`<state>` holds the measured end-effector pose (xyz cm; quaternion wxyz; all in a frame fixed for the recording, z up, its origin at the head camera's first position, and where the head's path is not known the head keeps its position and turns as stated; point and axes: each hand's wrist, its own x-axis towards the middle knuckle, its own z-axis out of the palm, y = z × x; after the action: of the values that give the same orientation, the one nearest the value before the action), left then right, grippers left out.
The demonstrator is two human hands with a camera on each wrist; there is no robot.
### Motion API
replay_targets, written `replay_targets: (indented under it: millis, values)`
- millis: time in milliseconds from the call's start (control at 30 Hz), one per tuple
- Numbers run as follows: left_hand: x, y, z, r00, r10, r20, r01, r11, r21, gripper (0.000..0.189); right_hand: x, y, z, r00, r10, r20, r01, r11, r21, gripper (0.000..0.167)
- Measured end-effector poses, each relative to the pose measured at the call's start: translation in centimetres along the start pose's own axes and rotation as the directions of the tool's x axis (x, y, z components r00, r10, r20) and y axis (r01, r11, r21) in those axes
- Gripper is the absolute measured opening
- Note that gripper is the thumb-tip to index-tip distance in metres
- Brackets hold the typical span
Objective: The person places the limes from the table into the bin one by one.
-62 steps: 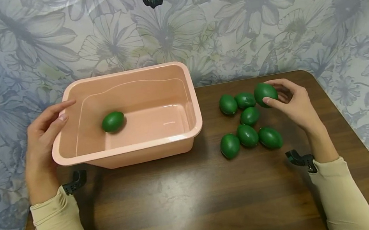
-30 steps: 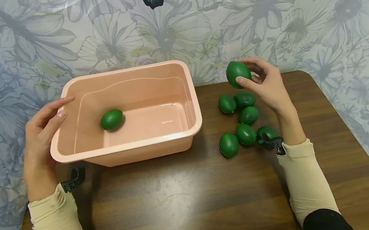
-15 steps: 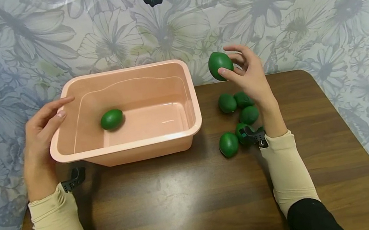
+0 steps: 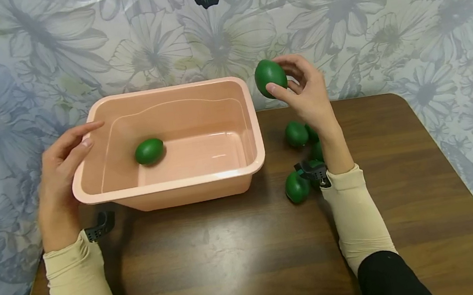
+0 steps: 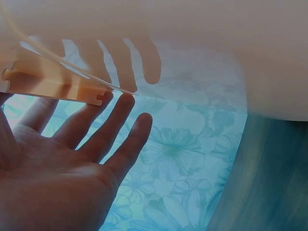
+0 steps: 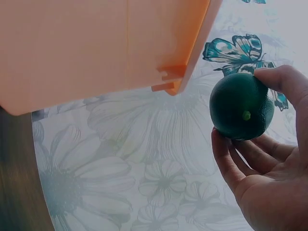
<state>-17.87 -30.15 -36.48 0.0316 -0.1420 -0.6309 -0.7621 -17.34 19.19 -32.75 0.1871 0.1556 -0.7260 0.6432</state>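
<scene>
Head view: your right hand (image 4: 305, 90) pinches a green lime (image 4: 269, 78) just right of the pink tub (image 4: 178, 188); your left hand (image 4: 61, 174) rests flat against the tub's left wall. Left wrist view: straight fingers (image 5: 103, 127). Right wrist view: the tub (image 6: 96, 48) lies left of the lime (image 6: 240, 107).

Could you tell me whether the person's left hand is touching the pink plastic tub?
Cannot tell. In the head view the left hand lies along the pink plastic tub's left rim; the left wrist view shows straight fingers at its edge, without plain contact or gap.
</scene>
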Motion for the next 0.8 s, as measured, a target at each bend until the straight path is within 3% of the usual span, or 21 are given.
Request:
replay_targets:
  millis: [267,633,800]
  values:
    - [0.1,0.0,-0.2,1.000,-0.004,0.008,0.004,1.000,-0.002,0.041,0.2,-2.2,2.6,0.999,-0.037,0.009,0.037,0.999,-0.019,0.046]
    - [0.2,-0.3,-0.1,1.000,0.009,0.012,-0.009,1.000,0.004,0.040,0.7,-1.8,4.5,0.994,-0.102,-0.029,0.102,0.994,0.025,0.047]
    - [0.4,-0.3,-0.4,1.000,0.026,0.009,-0.026,0.999,0.026,0.039,1.0,-1.7,5.5,0.992,-0.123,-0.006,0.123,0.992,0.016,0.048]
